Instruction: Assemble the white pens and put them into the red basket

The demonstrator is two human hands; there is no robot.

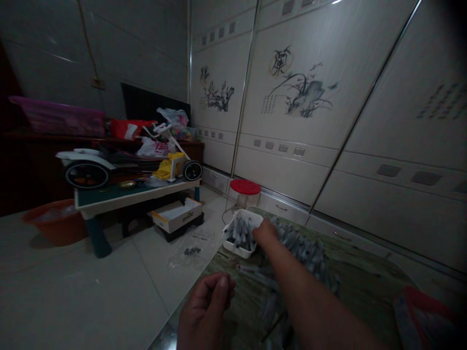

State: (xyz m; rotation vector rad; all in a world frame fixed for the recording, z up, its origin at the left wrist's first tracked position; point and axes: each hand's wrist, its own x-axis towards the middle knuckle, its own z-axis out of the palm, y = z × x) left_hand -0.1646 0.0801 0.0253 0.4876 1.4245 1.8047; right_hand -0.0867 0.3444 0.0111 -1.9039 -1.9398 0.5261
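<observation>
Clear pen-like tubes [239,231] stand in a white basket [230,245] at the table's far left corner. My right hand [265,232] reaches to the basket's right side; its fingers are hidden, so what they hold, if anything, cannot be made out. Near the table's left edge, my left hand [207,308] is closed, thumb pressed on curled fingers, and anything in it is too small to name. More clear tubes [310,253] lie in a long pile beyond and beside my right forearm, and some loose ones lie between my hands.
The green marbled table [365,277] has a red-edged item [423,306] at its right. Beyond it stands a red stool [245,186] by sliding cabinet doors. On the floor are a plastic bag [193,249], a shoe box [178,216] and an orange basin [58,228].
</observation>
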